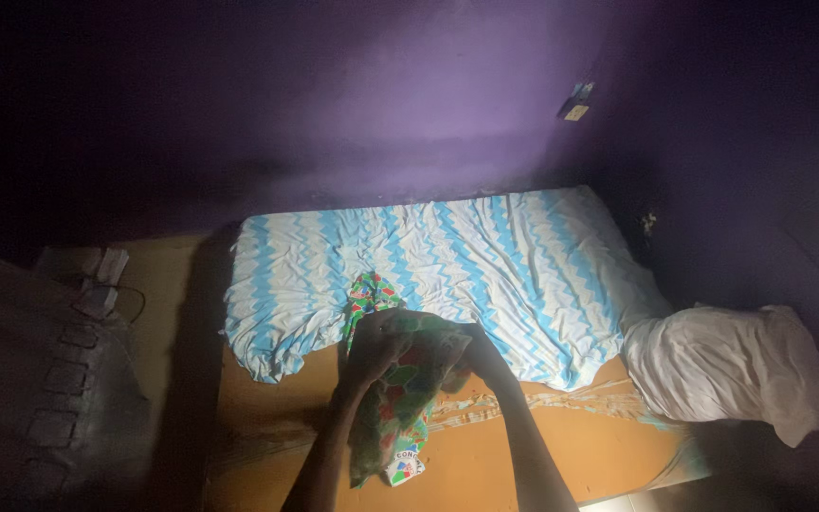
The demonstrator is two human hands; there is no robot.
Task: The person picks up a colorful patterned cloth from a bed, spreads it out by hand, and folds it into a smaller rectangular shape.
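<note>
- Closest to the camera, both forearms rise from the bottom edge, and between them hangs the green, red and white patterned cloth [400,398], a soft crumpled fabric with a stained-glass sort of print.
- Left hand [372,346] is up at the cloth's top left corner, fingers curled and closed on a fold of it, so the fabric drapes down along that forearm.
- Right hand [474,353] sits at the top right corner, mostly hidden behind the cloth; it seems to be gripping the upper edge, though I cannot tell how its fingers lie.
- Cloth's long axis runs top to bottom, from the hands down toward the camera, with the lower tip dangling over the orange-brown patterned floor mat [542,455].
- Both hands are level at the upper edge and close together; neither is clearly nearer, as each holds its own corner.
- Just beyond the hands, a second strip of the same bright print [370,294] lies on the bed, its long axis pointing away from the person.
- Bed itself is the blue and white zigzag-striped sheet over a low mattress [485,256], straight ahead of the hands.
- Right of it, a white rumpled pillow [722,365] rests at the mattress corner.
- Farthest back, the purple wall [447,104] closes it off.
</note>
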